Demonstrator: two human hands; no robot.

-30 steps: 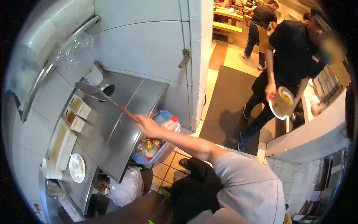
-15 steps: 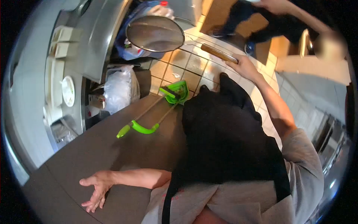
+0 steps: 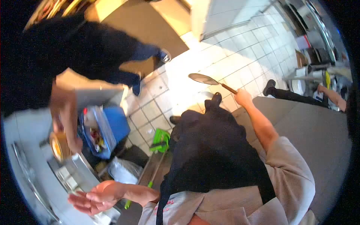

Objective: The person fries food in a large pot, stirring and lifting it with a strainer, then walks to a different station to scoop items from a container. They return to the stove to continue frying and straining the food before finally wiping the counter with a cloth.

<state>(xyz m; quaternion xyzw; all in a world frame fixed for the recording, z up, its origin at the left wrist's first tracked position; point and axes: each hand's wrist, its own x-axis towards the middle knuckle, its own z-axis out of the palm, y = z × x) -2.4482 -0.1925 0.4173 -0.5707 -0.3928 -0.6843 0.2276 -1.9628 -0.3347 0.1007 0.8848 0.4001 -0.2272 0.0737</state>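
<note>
My right hand is closed around the wooden handle of a round mesh strainer. The strainer is held out in front of my legs, above the tiled floor, and its mesh disc looks narrow from this angle. At the lower left my left hand holds nothing, with its fingers stretched out. Just beyond that hand are a clear plastic bag and the metal counter.
A co-worker in dark clothes stands at the left, holding a round tan container. A blue bin with rubbish and a green dustpan stand near my feet. Another person's arm shows at the right.
My view has turned to the right. The strainer has swung away from the bin and counter, out over the open floor. My left hand is now nearer the counter, and the co-worker appears at the left.
</note>
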